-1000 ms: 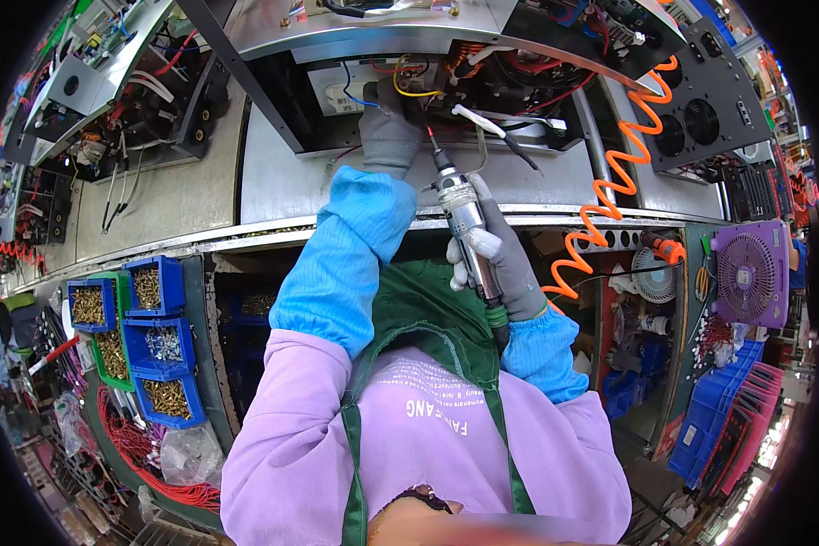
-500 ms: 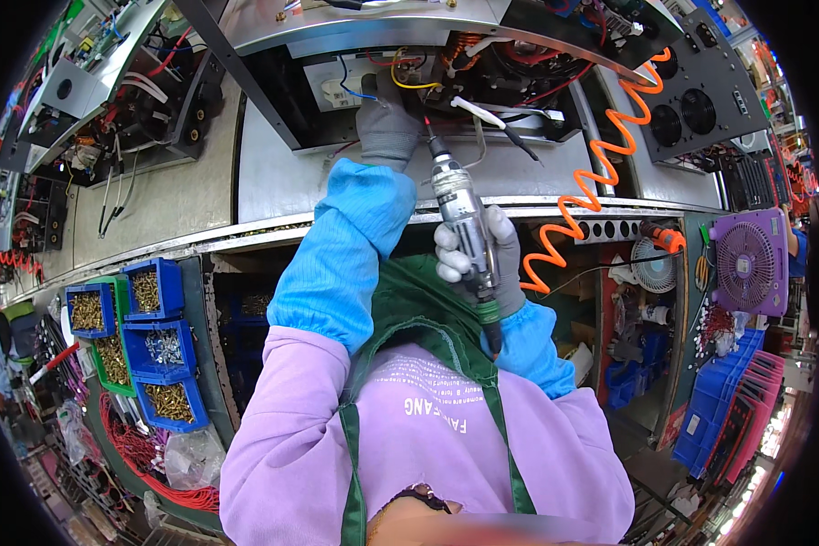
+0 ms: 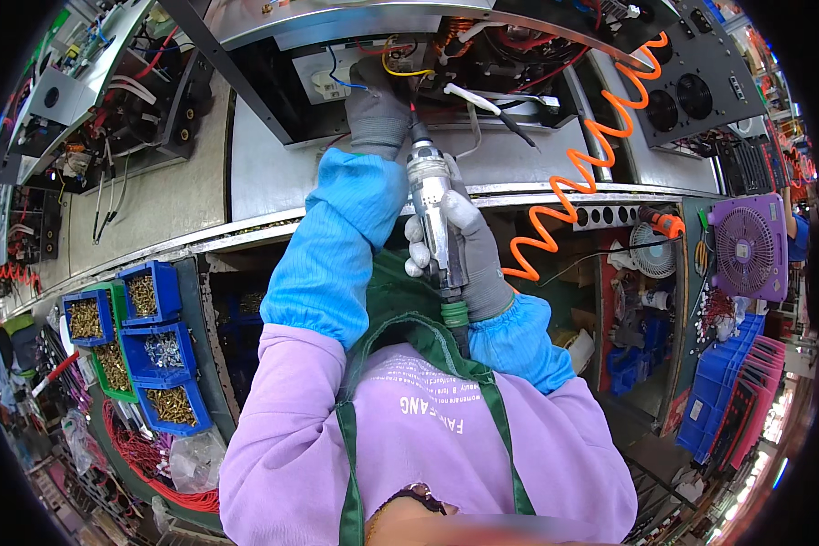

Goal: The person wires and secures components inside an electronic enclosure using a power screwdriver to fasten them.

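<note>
A power driver (image 3: 430,196) was gripped by the right hand (image 3: 476,241), its tip aimed near twelve o'clock at the open chassis (image 3: 247,91), where the left hand's (image 3: 376,109) hold could not be told. Fastening was apparently being lined up; steady alignment seemed needed.

Spreads below and to both sides of the left hand's grey-gloved fingers (image 3: 370,76) as a flat, silver-grey metal desk (image 3: 291,182) with a long, pale metal front edge. Carries, around those fingers, an open, boxy black-and-silver metal chassis (image 3: 355,32). Bears, well to their left, a second wired, black-and-silver unit (image 3: 178,120) and, well to their right, a black metal housing (image 3: 712,78) with round fans.
</note>
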The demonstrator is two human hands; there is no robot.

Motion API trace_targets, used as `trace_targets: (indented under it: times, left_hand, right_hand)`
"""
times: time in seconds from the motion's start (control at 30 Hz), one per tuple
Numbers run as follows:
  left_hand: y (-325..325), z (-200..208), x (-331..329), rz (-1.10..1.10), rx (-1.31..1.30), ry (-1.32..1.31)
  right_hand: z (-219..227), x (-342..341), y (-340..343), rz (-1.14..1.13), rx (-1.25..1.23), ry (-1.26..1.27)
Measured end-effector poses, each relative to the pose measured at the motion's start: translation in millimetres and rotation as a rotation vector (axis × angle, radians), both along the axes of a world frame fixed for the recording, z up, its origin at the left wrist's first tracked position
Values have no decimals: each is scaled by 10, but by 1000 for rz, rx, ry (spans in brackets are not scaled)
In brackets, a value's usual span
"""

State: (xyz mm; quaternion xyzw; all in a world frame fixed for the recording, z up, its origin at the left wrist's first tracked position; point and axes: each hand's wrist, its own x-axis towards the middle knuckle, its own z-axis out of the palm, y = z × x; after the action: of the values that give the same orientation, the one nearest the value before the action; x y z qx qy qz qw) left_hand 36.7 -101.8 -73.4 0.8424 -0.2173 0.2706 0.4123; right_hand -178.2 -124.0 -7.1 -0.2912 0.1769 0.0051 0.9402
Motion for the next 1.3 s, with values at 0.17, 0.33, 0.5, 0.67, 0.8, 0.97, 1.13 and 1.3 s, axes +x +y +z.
trace_targets:
  times: [0.17, 0.33, 0.5, 0.67, 0.8, 0.97, 1.13, 1.3]
  left_hand:
    - [-23, -55, 55, 26, 32, 67]
    - [25, -36, 87, 59, -41, 52]
    - [422, 151, -69, -222, 164, 35]
    - [758, -133, -377, -220, -364, 597]
    - [719, -477, -395, -265, 314, 284]
    - [998, -369, -497, 43, 158, 380]
    - [1112, -522, -682, 55, 461, 389]
    - [1056, -554, -564, -10, 243, 563]
  right_hand:
    - [80, 39, -14, 7, -85, 0]
    - [43, 41, -14, 28, -113, -31]
    - [-58, -130, -238, 61, -309, -68]
    - [-38, -54, -251, 119, -515, -19]
    - [-68, -180, -268, 188, 16, -90]
    - [-104, -503, -400, 157, -290, -18]
    - [-203, -549, -347, 153, -299, 25]
    - [-205, -515, -241, 295, -343, 79]
